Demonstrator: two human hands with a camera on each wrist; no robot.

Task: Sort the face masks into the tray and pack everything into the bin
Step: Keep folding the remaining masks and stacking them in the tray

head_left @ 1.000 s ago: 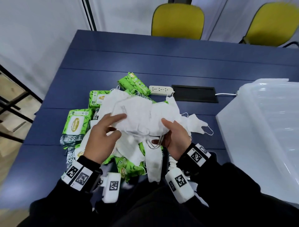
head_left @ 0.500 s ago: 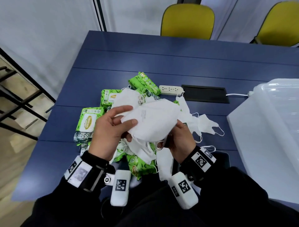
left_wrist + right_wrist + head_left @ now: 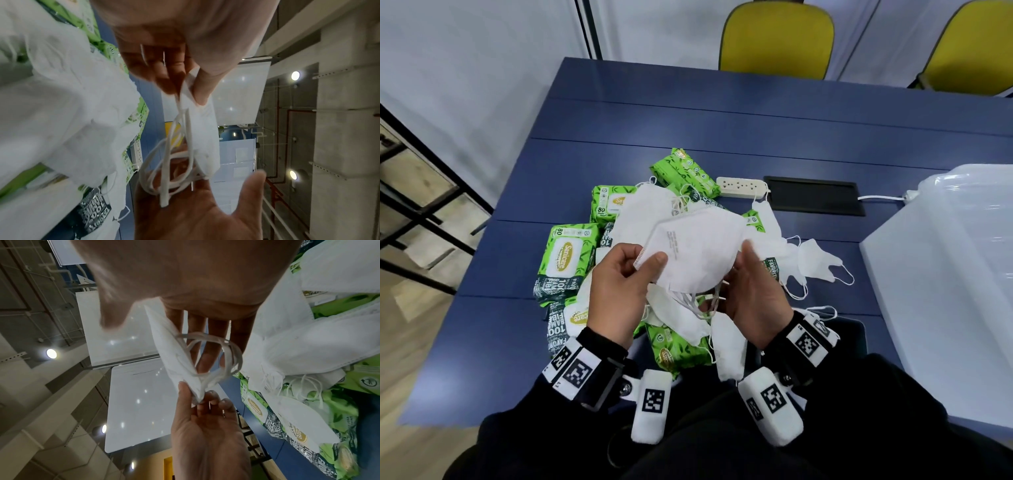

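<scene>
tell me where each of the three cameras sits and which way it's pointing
Head: on the head, looking down at the blue table; both hands and black sleeves show.
Left wrist: on the left wrist, looking along the left hand, which pinches the white mask; ceiling behind.
Right wrist: on the right wrist, looking along the right hand, fingers straight behind the mask; ceiling behind.
Shared: all three see the mask, both hands and the green wipe packs.

You are in an office meeting room: a long blue table [image 3: 722, 116] with a cable hatch [image 3: 813, 195] and power strip [image 3: 739, 186] near its middle, 2 yellow chairs [image 3: 777, 34] at its far edge, pale partition walls [image 3: 465, 68] around.
</scene>
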